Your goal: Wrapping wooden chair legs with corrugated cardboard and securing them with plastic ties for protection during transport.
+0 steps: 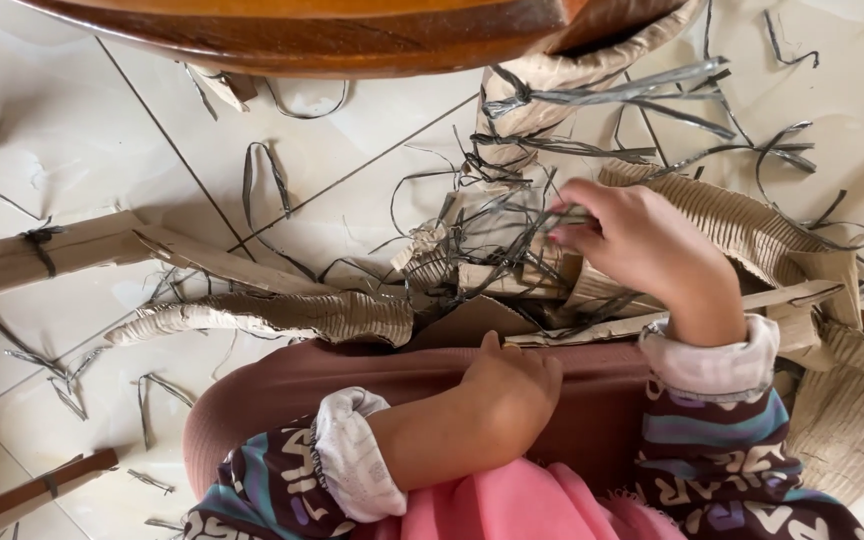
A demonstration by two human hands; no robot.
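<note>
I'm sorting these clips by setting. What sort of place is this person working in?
Probably a home or small workshop floor used for handwork. The right hand picks at grey strips among corrugated cardboard pieces on a pale tiled floor, beside a wooden furniture edge.

We are seeing brown ribbed cardboard [282, 315], grey plastic straps [592, 95], cream floor tiles [82, 150], a pink garment [512, 505], and purple striped sleeves [712, 430] with white cuffs.

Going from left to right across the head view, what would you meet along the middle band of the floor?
Tied cardboard strip → torn corrugated piece → tangle of grey straps → right hand → ribbed cardboard sheet.
</note>
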